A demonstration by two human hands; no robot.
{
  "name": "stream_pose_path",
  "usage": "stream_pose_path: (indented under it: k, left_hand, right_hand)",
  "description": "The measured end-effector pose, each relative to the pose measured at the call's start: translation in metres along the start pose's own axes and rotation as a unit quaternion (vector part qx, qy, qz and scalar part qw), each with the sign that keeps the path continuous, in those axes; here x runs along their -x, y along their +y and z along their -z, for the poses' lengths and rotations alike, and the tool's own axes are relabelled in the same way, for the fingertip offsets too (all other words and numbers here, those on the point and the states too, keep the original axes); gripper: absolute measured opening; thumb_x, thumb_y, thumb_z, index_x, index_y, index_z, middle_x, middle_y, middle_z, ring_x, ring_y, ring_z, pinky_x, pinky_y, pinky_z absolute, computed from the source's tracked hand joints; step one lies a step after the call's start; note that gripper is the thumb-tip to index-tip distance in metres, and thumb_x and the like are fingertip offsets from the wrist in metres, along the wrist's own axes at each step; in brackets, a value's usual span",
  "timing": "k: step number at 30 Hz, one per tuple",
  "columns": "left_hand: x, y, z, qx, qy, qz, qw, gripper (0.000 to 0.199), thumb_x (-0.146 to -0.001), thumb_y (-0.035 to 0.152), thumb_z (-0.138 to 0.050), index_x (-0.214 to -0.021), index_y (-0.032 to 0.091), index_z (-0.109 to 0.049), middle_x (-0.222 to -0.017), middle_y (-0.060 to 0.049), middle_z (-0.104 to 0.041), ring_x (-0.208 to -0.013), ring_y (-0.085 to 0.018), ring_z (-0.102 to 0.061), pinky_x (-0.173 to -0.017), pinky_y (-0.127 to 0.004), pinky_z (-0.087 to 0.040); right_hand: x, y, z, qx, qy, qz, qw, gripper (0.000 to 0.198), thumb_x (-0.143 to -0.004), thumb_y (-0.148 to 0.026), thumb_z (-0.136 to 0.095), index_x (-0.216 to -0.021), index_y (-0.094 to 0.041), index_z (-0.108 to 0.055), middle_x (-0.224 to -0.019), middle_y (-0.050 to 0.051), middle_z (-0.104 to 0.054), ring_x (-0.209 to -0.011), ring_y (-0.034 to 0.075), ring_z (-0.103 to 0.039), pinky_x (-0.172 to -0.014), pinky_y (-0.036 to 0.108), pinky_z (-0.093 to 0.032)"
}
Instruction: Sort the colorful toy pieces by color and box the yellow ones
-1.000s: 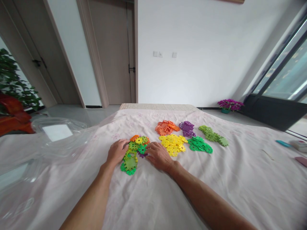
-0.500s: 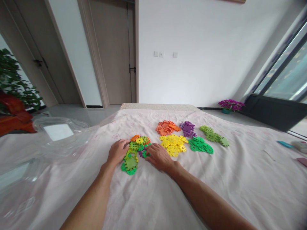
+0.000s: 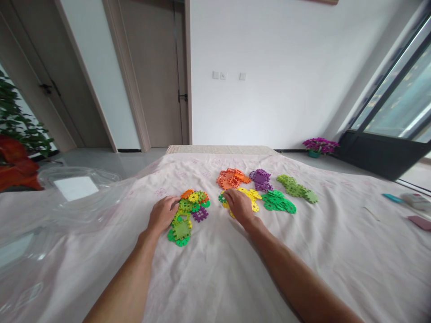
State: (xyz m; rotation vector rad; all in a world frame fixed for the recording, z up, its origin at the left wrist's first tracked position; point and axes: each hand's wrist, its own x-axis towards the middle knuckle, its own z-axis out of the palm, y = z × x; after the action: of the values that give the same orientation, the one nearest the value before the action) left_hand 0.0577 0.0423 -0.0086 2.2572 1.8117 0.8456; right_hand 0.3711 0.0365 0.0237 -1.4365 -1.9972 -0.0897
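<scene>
My right hand (image 3: 239, 204) pinches a green flower-shaped plastic piece (image 3: 221, 198) over the left part of the yellow flower-piece pile (image 3: 251, 197), hiding some of it. On the left, my left hand (image 3: 164, 213) lies at the edge of a mixed pile (image 3: 185, 205) of green, yellow and orange pieces, thumb and fingers apart. A purple square lattice piece (image 3: 200, 214) lies at that pile's right side. Light-green squares (image 3: 182, 229) and green flowers form its near end.
Sorted piles of orange (image 3: 231, 178), purple (image 3: 261, 179), light-green (image 3: 298, 188) and green (image 3: 279, 202) pieces lie toward the right. Clear plastic containers (image 3: 104, 177) stand at the left. A blue object (image 3: 392, 198) and a pink one (image 3: 419, 223) are at the far right of the cloth (image 3: 215, 273).
My right hand has moved right from the mixed pile to the yellow pile, carrying a green flower piece. The purple square is now uncovered. My left hand has stayed beside the mixed pile.
</scene>
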Motion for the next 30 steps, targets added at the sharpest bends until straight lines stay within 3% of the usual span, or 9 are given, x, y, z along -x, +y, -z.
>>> stream_pose_path:
  k: [4,8,16,25,30]
  left_hand:
    - [0.0,0.0,0.0,0.002,-0.003,0.007,1.0,0.034,-0.09,0.026,-0.046,-0.116,0.024,-0.068,-0.128,-0.003,-0.066,-0.119,-0.019,-0.058,-0.105,-0.033,-0.042]
    - [-0.001,-0.001,-0.001,0.0,-0.006,0.007,1.0,0.035,-0.09,0.026,-0.045,-0.117,0.024,-0.067,-0.128,-0.003,-0.066,-0.12,-0.019,-0.059,-0.106,-0.032,-0.042]
    - [0.0,-0.001,-0.001,-0.009,-0.005,0.006,1.0,0.035,-0.091,0.027,-0.044,-0.117,0.025,-0.067,-0.129,-0.002,-0.066,-0.12,-0.018,-0.058,-0.104,-0.03,-0.043]
    - [-0.001,-0.002,-0.002,-0.005,-0.007,0.009,1.0,0.035,-0.09,0.026,-0.045,-0.116,0.025,-0.067,-0.128,-0.002,-0.066,-0.119,-0.019,-0.058,-0.105,-0.032,-0.042]
    - [-0.001,-0.001,-0.001,-0.004,-0.003,0.009,1.0,0.035,-0.09,0.027,-0.046,-0.117,0.026,-0.067,-0.128,-0.002,-0.066,-0.119,-0.018,-0.059,-0.105,-0.031,-0.042]
  right_hand:
    - [-0.008,0.041,0.021,0.04,0.051,-0.139,0.988,0.029,-0.097,-0.039,-0.046,-0.098,-0.023,-0.071,-0.092,0.004,-0.073,-0.081,0.019,-0.063,-0.069,0.027,-0.039]
    - [-0.009,0.082,0.045,0.083,0.075,-0.262,0.958,0.031,-0.094,-0.042,-0.049,-0.104,-0.025,-0.073,-0.093,0.006,-0.073,-0.079,0.02,-0.061,-0.067,0.027,-0.037]
    - [0.012,0.142,0.077,0.165,0.116,-0.41,0.889,0.035,-0.092,-0.041,-0.047,-0.107,-0.025,-0.075,-0.095,0.01,-0.07,-0.09,0.025,-0.057,-0.074,0.033,-0.04]
    - [0.024,0.158,0.071,0.19,0.123,-0.397,0.89,0.03,-0.089,-0.035,-0.051,-0.102,-0.024,-0.076,-0.105,0.01,-0.068,-0.094,0.025,-0.054,-0.083,0.035,-0.039]
    - [0.011,0.138,0.061,0.158,0.173,-0.289,0.928,0.03,-0.091,-0.034,-0.05,-0.101,-0.021,-0.074,-0.105,0.009,-0.066,-0.098,0.024,-0.052,-0.09,0.035,-0.038]
